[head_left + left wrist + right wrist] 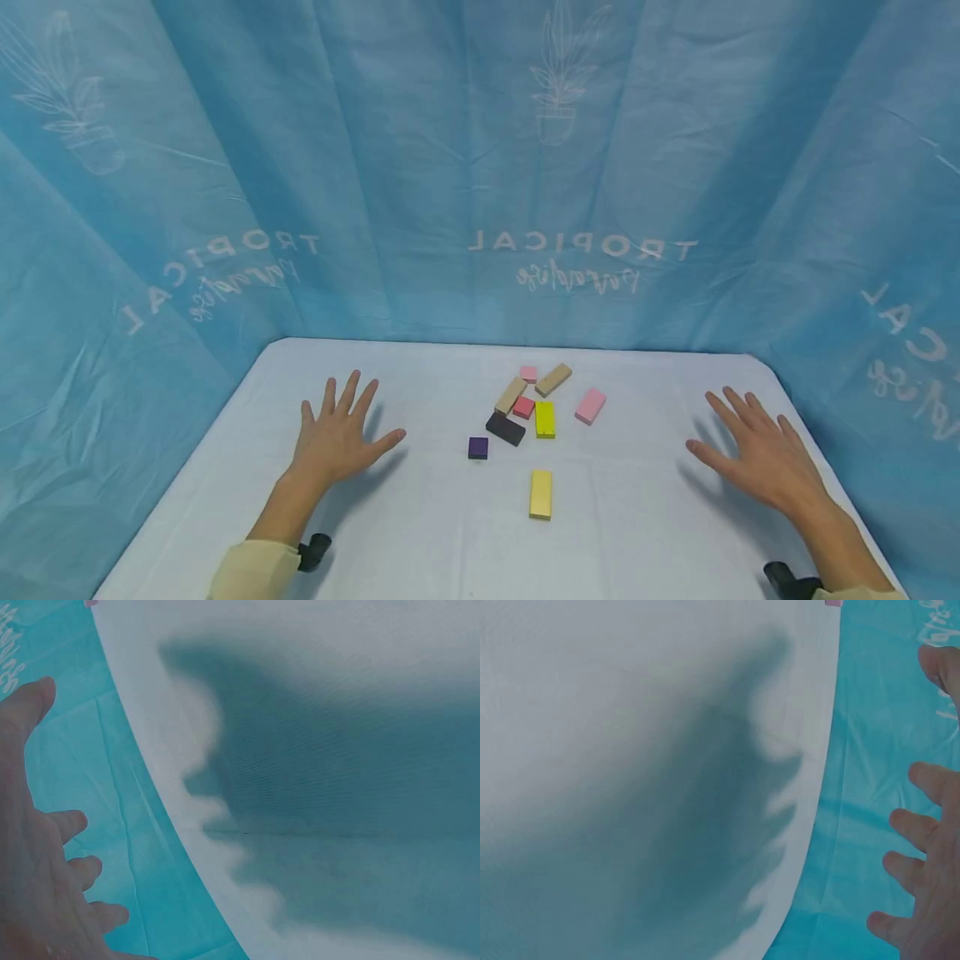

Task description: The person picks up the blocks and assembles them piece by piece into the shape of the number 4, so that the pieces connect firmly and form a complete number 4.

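Note:
My left hand hovers over the left side of the white table, fingers spread and holding nothing. Over the right side, my right hand is spread the same way, also holding nothing. Between them lie several small blocks. Nearest the left hand is a dark purple block, beside a black block. A yellow block lies closest to the front; a brighter yellow block is behind it. Around these are a red block, a pink block, a smaller pink block and two wooden blocks.
Blue curtains with white plant drawings and mirrored lettering surround the table's back and sides. The white tabletop has rounded far corners. A black wrist device sits on the left wrist, another on the right.

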### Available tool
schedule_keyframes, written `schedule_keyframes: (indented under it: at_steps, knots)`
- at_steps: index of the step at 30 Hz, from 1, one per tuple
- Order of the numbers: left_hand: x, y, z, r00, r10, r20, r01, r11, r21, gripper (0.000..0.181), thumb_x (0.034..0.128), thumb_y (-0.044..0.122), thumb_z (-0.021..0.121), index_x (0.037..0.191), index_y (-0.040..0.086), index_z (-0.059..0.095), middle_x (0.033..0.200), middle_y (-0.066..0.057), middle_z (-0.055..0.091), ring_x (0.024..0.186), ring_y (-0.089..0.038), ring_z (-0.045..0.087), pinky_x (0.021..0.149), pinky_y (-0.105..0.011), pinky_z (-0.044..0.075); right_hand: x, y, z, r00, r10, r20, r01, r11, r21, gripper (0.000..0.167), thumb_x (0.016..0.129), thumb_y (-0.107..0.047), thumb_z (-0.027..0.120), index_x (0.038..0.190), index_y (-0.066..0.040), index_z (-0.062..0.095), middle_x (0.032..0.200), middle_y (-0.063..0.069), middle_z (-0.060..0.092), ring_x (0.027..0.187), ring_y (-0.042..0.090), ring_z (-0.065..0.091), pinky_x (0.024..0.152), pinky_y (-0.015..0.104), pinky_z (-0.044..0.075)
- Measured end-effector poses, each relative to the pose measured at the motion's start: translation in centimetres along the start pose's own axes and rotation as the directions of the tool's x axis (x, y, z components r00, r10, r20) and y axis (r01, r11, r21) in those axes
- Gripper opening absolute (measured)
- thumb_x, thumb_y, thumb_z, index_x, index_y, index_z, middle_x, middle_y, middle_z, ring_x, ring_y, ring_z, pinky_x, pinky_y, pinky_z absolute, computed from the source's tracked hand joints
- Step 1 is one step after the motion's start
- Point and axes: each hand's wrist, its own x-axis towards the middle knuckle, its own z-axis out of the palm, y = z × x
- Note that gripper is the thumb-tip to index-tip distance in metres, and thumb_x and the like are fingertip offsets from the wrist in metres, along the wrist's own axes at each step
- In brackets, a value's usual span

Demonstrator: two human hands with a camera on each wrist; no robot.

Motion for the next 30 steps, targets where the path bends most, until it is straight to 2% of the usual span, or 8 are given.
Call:
schedule_keyframes:
  at_steps: [6, 12, 18, 22, 25, 28, 30]
  knots:
    - [0.0, 0.2, 0.1, 1.000, -0.002, 0.008, 0.002, 1.000, -0.015, 0.102, 0.0768, 0.084, 0.039, 0.153, 0.017, 0.027, 0.158, -0.014, 0.014, 0.141, -0.047, 0.006, 0.100, -0.074, 0.003, -0.2, 0.4, -0.1, 1.000, -0.005, -0.019, 0.005, 1.000, -0.014, 0.095, 0.084, -0.073, 0.048, 0.154, -0.014, 0.022, 0.153, 0.025, 0.022, 0.139, 0.047, 0.010, 0.098, 0.073, 0.009]
    - [0.0, 0.8, 0.2, 1.000, -0.008, 0.020, 0.009, 0.999, -0.033, 0.103, 0.0758, 0.085, 0.040, 0.153, 0.017, 0.027, 0.158, -0.015, 0.016, 0.140, -0.048, 0.008, 0.100, -0.074, 0.005, -0.6, 0.6, -0.1, 0.999, -0.005, -0.037, 0.007, 0.999, 0.040, 0.093, 0.084, -0.070, 0.052, 0.154, -0.016, 0.023, 0.153, 0.024, 0.022, 0.140, 0.046, 0.010, 0.098, 0.072, 0.010]
    - [-0.1, 1.6, 0.7, 0.999, 0.043, 0.025, -0.041, 0.997, -0.067, 0.093, 0.0820, 0.071, 0.053, 0.151, 0.013, 0.030, 0.156, -0.016, 0.021, 0.138, -0.048, 0.018, 0.098, -0.071, 0.023, -0.8, -0.6, 0.3, 0.999, -0.019, -0.032, 0.021, 0.999, 0.048, 0.086, 0.085, -0.066, 0.056, 0.151, -0.015, 0.032, 0.153, 0.022, 0.024, 0.139, 0.046, 0.017, 0.090, 0.075, 0.024]
    - [-0.2, 2.6, 0.7, 0.993, 0.112, -0.047, -0.118, 0.982, -0.146, 0.080, 0.0860, 0.053, 0.063, 0.149, 0.012, 0.035, 0.153, -0.015, 0.030, 0.134, -0.043, 0.031, 0.096, -0.065, 0.035, -0.4, -1.7, 0.6, 0.995, -0.068, -0.066, 0.073, 0.995, 0.062, 0.080, 0.086, -0.060, 0.060, 0.149, -0.018, 0.037, 0.152, 0.018, 0.029, 0.137, 0.042, 0.024, 0.087, 0.073, 0.031]
    - [-0.1, 3.6, 0.3, 0.978, 0.165, -0.128, -0.189, 0.959, -0.211, 0.069, 0.0873, 0.041, 0.067, 0.145, 0.013, 0.042, 0.149, -0.012, 0.037, 0.130, -0.036, 0.041, 0.095, -0.057, 0.041, 0.3, -2.5, 0.8, 0.988, -0.116, -0.099, 0.123, 0.990, 0.073, 0.074, 0.085, -0.054, 0.065, 0.145, -0.017, 0.043, 0.149, 0.016, 0.035, 0.133, 0.041, 0.031, 0.090, 0.069, 0.034]
    - [0.0, 4.6, 0.0, 0.965, 0.204, -0.167, -0.240, 0.941, -0.238, 0.063, 0.0877, 0.036, 0.068, 0.142, 0.014, 0.046, 0.147, -0.009, 0.040, 0.128, -0.032, 0.045, 0.096, -0.052, 0.043, 0.9, -3.2, 1.1, 0.986, -0.139, -0.097, 0.148, 0.985, 0.090, 0.071, 0.085, -0.050, 0.068, 0.143, -0.016, 0.046, 0.147, 0.015, 0.037, 0.131, 0.041, 0.035, 0.093, 0.066, 0.034]
    - [0.2, 5.1, 0.0, 0.962, 0.217, -0.169, -0.253, 0.938, -0.238, 0.061, 0.0878, 0.036, 0.067, 0.141, 0.016, 0.047, 0.147, -0.008, 0.041, 0.127, -0.030, 0.045, 0.096, -0.050, 0.043, 1.2, -3.6, 1.2, 0.987, -0.142, -0.080, 0.150, 0.983, 0.103, 0.070, 0.085, -0.050, 0.067, 0.143, -0.016, 0.046, 0.147, 0.014, 0.037, 0.130, 0.040, 0.036, 0.095, 0.065, 0.033]
